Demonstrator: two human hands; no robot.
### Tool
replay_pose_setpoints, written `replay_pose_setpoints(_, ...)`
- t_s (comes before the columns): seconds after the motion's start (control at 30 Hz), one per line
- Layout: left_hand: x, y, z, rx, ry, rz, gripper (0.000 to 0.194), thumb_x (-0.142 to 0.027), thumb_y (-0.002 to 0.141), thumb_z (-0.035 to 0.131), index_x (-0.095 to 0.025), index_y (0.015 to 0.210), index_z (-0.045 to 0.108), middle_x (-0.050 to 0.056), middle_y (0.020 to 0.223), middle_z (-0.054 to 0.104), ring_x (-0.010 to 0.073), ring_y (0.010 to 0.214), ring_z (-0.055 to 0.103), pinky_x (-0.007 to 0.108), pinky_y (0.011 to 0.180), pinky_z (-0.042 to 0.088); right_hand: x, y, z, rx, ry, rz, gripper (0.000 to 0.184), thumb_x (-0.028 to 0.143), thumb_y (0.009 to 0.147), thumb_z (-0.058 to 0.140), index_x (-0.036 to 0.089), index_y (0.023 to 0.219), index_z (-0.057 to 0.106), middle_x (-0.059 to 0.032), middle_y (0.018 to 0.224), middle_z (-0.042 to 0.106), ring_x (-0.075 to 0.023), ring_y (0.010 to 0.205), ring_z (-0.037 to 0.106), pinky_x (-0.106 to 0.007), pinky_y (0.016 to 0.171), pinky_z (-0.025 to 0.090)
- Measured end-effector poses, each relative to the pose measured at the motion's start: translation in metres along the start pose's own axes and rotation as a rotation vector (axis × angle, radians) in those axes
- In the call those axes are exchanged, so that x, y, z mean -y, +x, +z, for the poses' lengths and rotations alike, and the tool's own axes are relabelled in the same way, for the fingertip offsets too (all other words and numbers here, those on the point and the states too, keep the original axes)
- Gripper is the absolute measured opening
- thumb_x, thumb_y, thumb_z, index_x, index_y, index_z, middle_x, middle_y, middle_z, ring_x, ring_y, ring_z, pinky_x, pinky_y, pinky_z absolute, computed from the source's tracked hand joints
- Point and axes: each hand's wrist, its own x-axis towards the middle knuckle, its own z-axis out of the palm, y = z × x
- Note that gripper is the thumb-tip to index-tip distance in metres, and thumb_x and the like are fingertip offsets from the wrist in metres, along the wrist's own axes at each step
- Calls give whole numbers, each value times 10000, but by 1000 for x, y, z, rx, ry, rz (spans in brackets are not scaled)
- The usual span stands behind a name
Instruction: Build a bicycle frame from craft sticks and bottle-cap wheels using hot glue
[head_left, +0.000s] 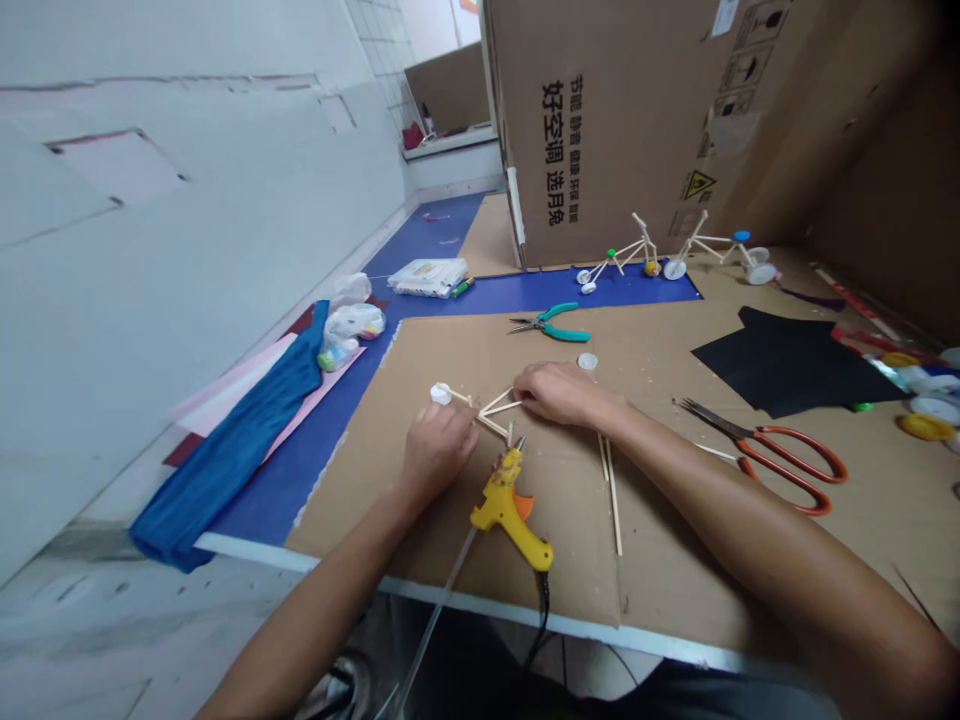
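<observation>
A small model frame of thin wooden sticks lies low over the cardboard, with a white bottle cap at its left end like a wheel. My left hand is closed on its left part, the fingertips partly hidden. My right hand pinches the stick ends on the right side. Just in front of the frame lies a yellow hot glue gun, its nozzle close to the lower stick and a clear glue stick trailing from its back. Loose wooden sticks lie below my right forearm.
Teal pliers and a white cap lie beyond my hands. Orange-handled scissors, black paper and bottle caps are on the right. Two stick models stand before a big cardboard box. Blue cloth lies left.
</observation>
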Motion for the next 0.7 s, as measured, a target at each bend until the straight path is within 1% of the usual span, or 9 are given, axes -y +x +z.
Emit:
replay_pose_setpoints(0.17,-3,7,-3,8,121,58,171,-265,958,589,-193,1044,718,77,812,677,251,800,574,376,710,326,2,0,0,6,9,-8,187,188,908,555,217,959,733,-89,1012,750,-226,916,649,-308,630,278)
replay_pose_setpoints(0.33,-3,13,-7,-27,203,150,140,-236,949,591,-190,928,721,76,794,661,250,776,532,387,702,278,4,0,-1,5,15,-8,197,183,897,550,217,949,737,-97,1015,752,-231,921,646,-310,638,284)
replay_pose_setpoints(0.5,-1,16,-7,-35,212,193,176,-225,954,576,-188,834,699,79,770,645,245,793,518,385,703,249,5,0,0,10,21,-7,203,181,891,553,216,953,743,-103,1022,753,-232,916,647,-306,644,297)
replay_pose_setpoints(0.7,-1,17,-8,-64,200,200,203,-224,940,595,-188,751,663,68,741,630,234,759,486,382,698,243,6,0,2,2,26,-15,204,176,897,554,217,958,744,-100,1017,755,-233,911,650,-305,661,317)
